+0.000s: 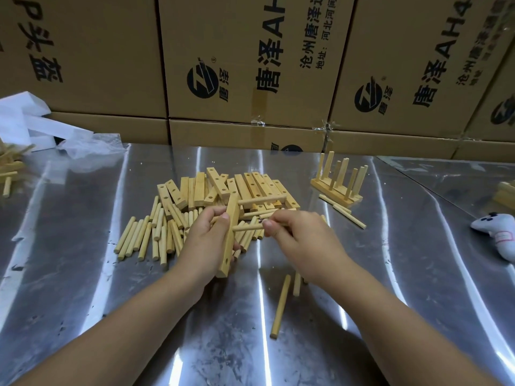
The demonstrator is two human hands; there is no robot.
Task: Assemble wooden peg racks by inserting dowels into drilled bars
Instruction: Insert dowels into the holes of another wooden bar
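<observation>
While bar's (229, 250) gripped, dowel (248, 227) seemingly touches.

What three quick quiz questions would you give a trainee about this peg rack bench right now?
1. True or false: the left hand grips the drilled bar.
2. The right hand pinches: A a dowel, B a second bar, C nothing.
3. Fill in: the finished rack stands to the ___ of the bar pile.
Key: 1 true; 2 A; 3 right.
</observation>
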